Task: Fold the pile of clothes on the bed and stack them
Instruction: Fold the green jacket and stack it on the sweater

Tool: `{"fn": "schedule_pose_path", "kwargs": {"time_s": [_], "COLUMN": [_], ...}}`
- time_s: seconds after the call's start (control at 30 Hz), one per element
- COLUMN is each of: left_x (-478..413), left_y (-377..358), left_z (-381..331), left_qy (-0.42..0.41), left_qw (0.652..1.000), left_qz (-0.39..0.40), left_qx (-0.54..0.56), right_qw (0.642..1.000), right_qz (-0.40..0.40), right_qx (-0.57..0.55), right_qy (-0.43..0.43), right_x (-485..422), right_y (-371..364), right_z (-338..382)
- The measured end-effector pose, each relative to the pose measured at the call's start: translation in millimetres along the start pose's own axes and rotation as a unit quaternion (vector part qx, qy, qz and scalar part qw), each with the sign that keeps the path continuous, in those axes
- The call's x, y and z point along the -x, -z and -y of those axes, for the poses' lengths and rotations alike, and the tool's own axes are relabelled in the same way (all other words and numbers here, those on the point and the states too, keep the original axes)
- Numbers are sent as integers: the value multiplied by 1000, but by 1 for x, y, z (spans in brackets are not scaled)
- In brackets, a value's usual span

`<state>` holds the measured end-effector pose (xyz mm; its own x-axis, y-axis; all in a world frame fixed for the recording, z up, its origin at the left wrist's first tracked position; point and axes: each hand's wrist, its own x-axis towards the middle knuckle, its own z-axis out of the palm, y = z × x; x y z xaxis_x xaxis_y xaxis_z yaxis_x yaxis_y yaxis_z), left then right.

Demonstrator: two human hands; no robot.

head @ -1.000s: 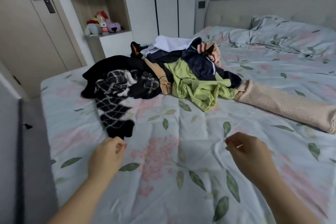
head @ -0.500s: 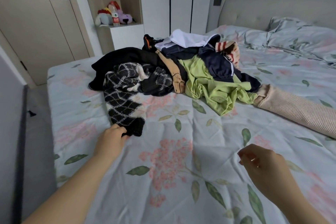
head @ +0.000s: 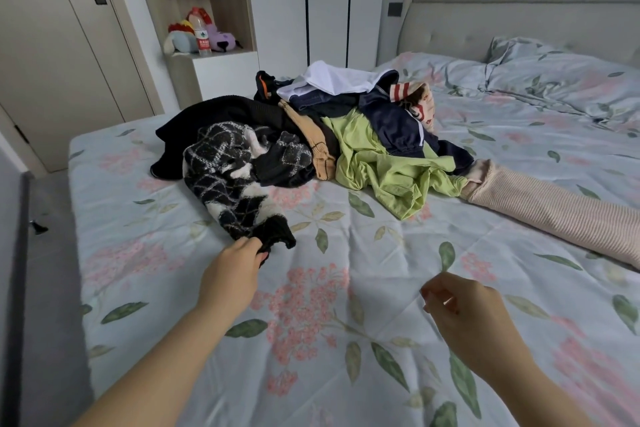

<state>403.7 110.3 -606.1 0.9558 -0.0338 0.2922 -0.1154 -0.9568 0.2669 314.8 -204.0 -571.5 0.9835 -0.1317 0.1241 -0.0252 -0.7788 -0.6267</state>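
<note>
Left hand (head: 232, 274) moved forward since half second ago; now pinches black cuff of checked sweater (head: 228, 191). Right hand (head: 464, 312) stayed low over bed (head: 346, 340), fingers loosely curled, holding nothing. Hands apart. Pile of clothes (head: 346, 128) sits mid-bed, not yet folded. Bed's left edge close by left arm; wide flat sheet between pile and hands. Count: one pile, one checked sweater, one green top (head: 388, 166), one pink knit (head: 554, 215) stretched right, two hands.
</note>
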Motion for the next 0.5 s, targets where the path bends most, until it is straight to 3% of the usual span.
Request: {"fn": "schedule_pose_path", "kwargs": {"time_s": [0.13,0.4,0.5], "left_x": [-1,-13,-17], "left_y": [2,-8,-7], "left_z": [8,19,20], "left_qy": [39,121,147], "left_qw": [999,973,956], "left_qz": [-5,16,-18], "left_qx": [1,194,253], "right_qw": [1000,1000,999], "right_qz": [-6,14,30], "right_qx": [-7,22,39], "right_qy": [-6,-14,-15], "right_x": [0,-2,-4], "right_y": [5,5,2], "right_z": [-4,-4,-2]}}
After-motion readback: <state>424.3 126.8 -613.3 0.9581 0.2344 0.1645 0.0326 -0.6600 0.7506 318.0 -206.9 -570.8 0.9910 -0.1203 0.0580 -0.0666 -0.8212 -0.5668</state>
